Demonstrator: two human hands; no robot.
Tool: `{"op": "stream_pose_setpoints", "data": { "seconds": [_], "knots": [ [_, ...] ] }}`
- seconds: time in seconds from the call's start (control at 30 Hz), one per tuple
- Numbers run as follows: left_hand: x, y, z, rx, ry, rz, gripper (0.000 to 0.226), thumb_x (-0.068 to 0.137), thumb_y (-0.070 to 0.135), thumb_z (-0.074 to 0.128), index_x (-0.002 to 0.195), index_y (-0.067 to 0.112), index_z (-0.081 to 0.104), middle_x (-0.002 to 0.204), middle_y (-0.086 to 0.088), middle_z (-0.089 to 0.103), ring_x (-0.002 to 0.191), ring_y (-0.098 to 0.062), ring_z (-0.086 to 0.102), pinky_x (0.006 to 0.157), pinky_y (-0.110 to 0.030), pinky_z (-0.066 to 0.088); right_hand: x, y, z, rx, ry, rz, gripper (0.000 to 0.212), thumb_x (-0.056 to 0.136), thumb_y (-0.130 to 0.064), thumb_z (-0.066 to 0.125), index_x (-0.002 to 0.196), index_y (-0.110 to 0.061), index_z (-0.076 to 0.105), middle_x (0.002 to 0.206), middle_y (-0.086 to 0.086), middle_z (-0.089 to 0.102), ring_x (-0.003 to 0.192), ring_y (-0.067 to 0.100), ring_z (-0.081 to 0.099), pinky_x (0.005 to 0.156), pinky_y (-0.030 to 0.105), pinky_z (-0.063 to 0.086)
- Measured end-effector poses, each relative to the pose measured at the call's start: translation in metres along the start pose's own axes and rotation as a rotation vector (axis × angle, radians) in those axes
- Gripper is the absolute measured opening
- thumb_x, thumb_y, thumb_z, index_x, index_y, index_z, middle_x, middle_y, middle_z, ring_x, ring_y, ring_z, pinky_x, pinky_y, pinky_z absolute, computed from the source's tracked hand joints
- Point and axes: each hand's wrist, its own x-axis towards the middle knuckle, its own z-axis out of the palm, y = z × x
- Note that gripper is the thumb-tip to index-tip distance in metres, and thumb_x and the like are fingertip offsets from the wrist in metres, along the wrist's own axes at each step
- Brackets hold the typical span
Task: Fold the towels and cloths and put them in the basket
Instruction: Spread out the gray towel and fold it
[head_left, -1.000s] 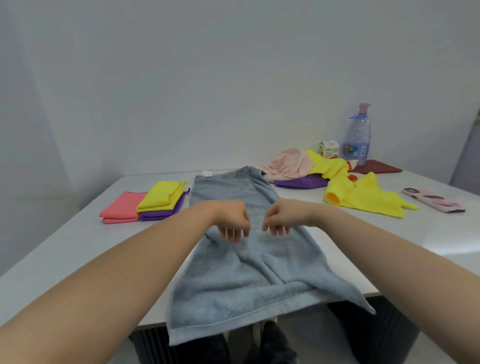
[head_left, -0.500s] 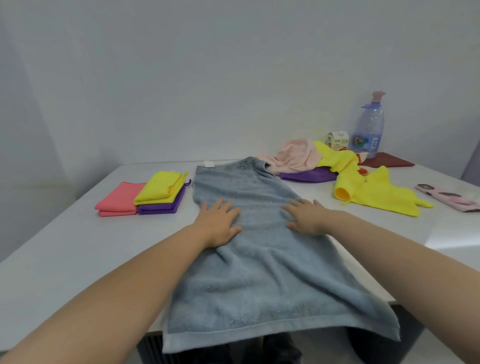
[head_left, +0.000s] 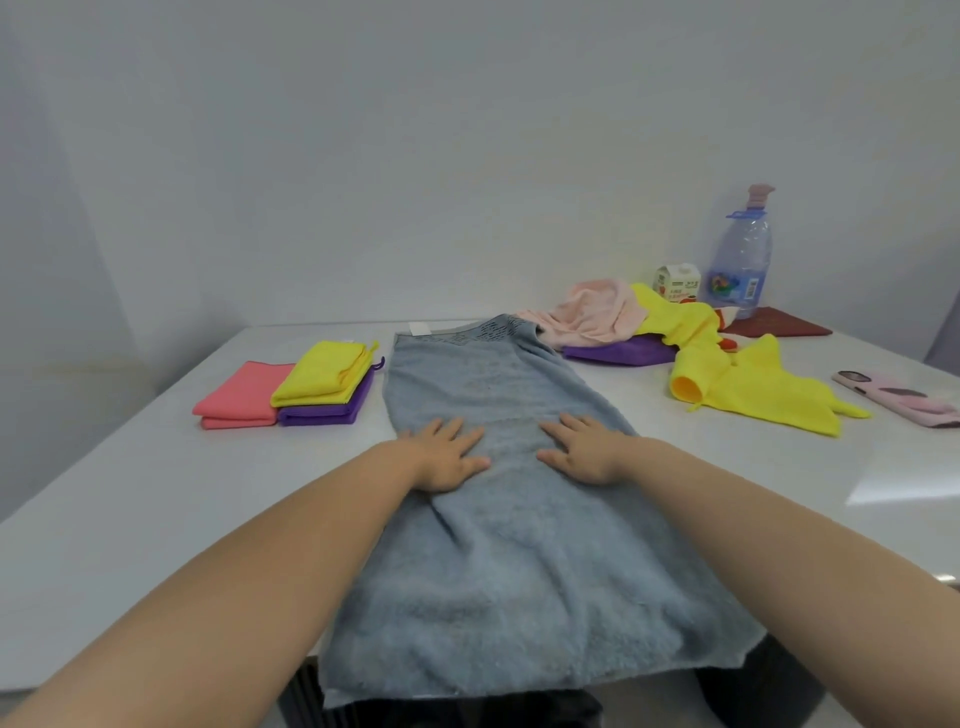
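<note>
Hanging off the near table (head_left: 130, 493) edge, grey towel (head_left: 519, 571) lies lengthwise w/ L hand (head_left: 447, 460) & R hand (head_left: 584, 452) flat on its middle, fingers spread, prob. smoothing it pre-fold; further back, folded cloths (head_left: 322, 376) parked left, unfolded pile (head_left: 597, 312) far right awaiting turn, basket not in view.
</note>
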Motion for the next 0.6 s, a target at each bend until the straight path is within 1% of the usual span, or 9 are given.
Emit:
{"op": "stream_pose_setpoints", "data": {
  "seconds": [0.03,0.1,0.17,0.33,0.5,0.6],
  "knots": [
    [0.0,-0.006,0.006,-0.039,0.032,-0.026,0.063,0.098,0.057,0.019,0.152,0.031,0.001,0.16,0.0,-0.006,0.147,-0.022,-0.003,0.117,-0.05,0.004,0.0,0.001,0.003,0.016,0.019,0.013,0.068,0.095,-0.062,0.021,0.152,-0.029,0.004,0.16,0.001,-0.003,0.147,0.024,0.0,0.117,0.054,0.009],
    [-0.004,-0.016,0.012,-0.136,0.149,-0.084,0.06,0.099,0.055,0.017,0.152,0.032,0.001,0.16,0.001,-0.007,0.147,-0.021,-0.005,0.116,-0.05,0.005,-0.001,0.001,0.004,0.022,0.046,0.022,0.068,0.094,-0.063,0.02,0.152,-0.031,0.003,0.16,-0.001,-0.005,0.147,0.022,-0.002,0.116,0.057,0.007],
    [-0.01,-0.025,0.016,-0.172,0.19,-0.123,0.06,0.099,0.053,0.015,0.151,0.031,-0.002,0.16,0.0,-0.007,0.147,-0.019,-0.005,0.117,-0.048,0.004,-0.002,0.0,0.004,0.027,0.036,0.024,0.069,0.094,-0.065,0.019,0.152,-0.032,0.002,0.16,-0.001,-0.006,0.147,0.021,-0.003,0.115,0.057,0.006],
    [-0.028,-0.047,0.022,-0.131,0.157,-0.111,0.069,0.097,0.059,0.017,0.151,0.026,-0.011,0.16,0.001,-0.009,0.147,-0.014,-0.003,0.119,-0.042,0.004,0.0,0.002,-0.001,0.055,-0.008,0.073,0.071,0.093,-0.065,0.023,0.152,-0.031,0.001,0.16,0.001,-0.009,0.147,0.023,-0.006,0.115,0.055,0.004],
    [-0.043,-0.055,0.021,-0.075,0.107,-0.079,0.076,0.096,0.06,0.023,0.15,0.021,-0.014,0.159,0.001,-0.012,0.147,-0.016,-0.004,0.119,-0.041,0.004,0.002,-0.01,0.004,0.067,0.047,0.143,0.071,0.092,-0.065,0.019,0.152,-0.031,0.001,0.16,0.002,-0.009,0.147,0.024,-0.005,0.114,0.061,0.003],
    [-0.051,-0.063,0.013,-0.095,0.015,-0.07,0.081,0.094,0.061,0.03,0.149,0.024,-0.017,0.159,-0.003,-0.016,0.147,-0.02,-0.006,0.119,-0.042,0.004,0.001,-0.007,0.004,0.061,0.054,0.173,0.07,0.092,-0.065,0.018,0.152,-0.032,0.003,0.16,0.001,-0.007,0.147,0.025,-0.002,0.113,0.062,0.004]
  ]
}}
